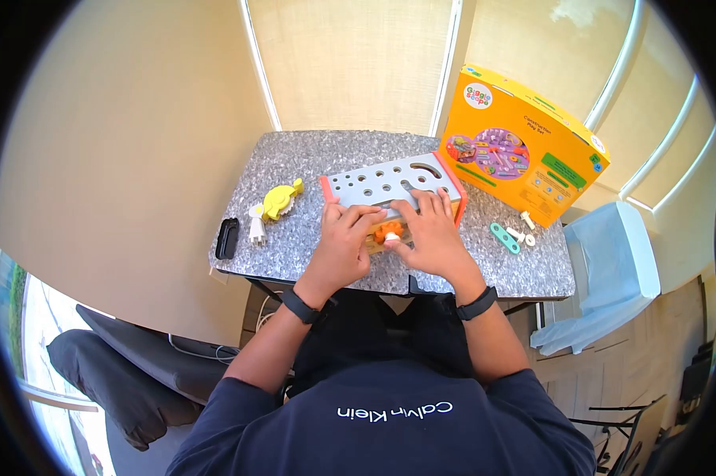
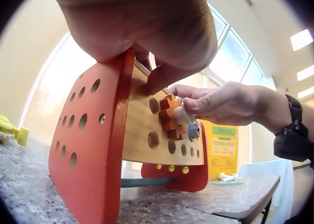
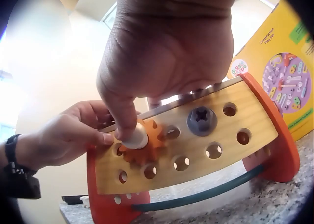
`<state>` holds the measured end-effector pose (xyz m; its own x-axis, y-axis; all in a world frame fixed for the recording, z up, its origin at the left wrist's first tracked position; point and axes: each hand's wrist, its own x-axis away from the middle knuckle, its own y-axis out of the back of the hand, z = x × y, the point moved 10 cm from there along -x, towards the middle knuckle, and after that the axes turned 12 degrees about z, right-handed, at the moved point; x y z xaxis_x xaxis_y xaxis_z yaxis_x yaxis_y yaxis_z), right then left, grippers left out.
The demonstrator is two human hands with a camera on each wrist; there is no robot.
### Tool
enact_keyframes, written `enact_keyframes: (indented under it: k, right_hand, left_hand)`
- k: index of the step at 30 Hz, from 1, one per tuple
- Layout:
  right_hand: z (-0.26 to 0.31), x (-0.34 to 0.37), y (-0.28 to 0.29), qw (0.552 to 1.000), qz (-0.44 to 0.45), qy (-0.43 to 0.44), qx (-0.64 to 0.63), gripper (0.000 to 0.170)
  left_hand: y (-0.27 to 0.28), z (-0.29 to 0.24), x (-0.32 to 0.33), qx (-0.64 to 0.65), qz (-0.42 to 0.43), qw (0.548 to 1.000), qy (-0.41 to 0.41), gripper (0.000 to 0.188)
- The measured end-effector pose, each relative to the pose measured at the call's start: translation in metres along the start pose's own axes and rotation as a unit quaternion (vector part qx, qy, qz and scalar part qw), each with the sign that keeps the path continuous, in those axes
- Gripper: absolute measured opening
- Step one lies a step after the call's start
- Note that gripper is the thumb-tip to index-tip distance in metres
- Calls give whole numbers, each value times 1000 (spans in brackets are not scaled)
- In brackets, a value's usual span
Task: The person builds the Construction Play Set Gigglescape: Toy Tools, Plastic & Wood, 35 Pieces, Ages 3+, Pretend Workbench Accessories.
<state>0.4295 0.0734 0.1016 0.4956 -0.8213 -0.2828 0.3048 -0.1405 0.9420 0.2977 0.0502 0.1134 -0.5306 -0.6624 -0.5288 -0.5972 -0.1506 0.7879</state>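
A toy workbench [image 1: 370,184] with a grey perforated top, red ends and a wooden side stands on the table before me. On its wooden side sits an orange gear [image 3: 147,144], with a white bolt [image 3: 136,137] through its middle. My right hand [image 1: 436,239] has its thumb pressed on the bolt head and its fingers over the top edge. My left hand [image 1: 346,244] grips the panel's edge left of the gear, thumb in front and fingers on top. Farther right on the wooden side is a grey cross-slotted screw [image 3: 201,121].
The granite-look table [image 1: 294,159] bears a yellow toy saw [image 1: 281,200], a white plug-shaped piece [image 1: 257,226] and a black tray [image 1: 227,238] at left. At right lie a teal strip [image 1: 504,238] and white bolts [image 1: 525,228], before a yellow box [image 1: 525,147]. A blue-covered chair [image 1: 624,254] stands beyond.
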Motion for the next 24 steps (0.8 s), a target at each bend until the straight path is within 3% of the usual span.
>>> enact_keyframes:
  k: [12,19,24]
  right_hand:
    - [-28,2,8,999,-25,-2,-21,69]
    - [-31,1,2,999,-32,-7,-16,72]
    - [-30,6,10,999,-41,-15,-32,74]
  left_hand:
    - [-9,-12,-21,23,31,999,-26,48]
    - [2,21,-35,-38,35,999,1,42]
    - [-9,34,-33,33,44,998,20,41]
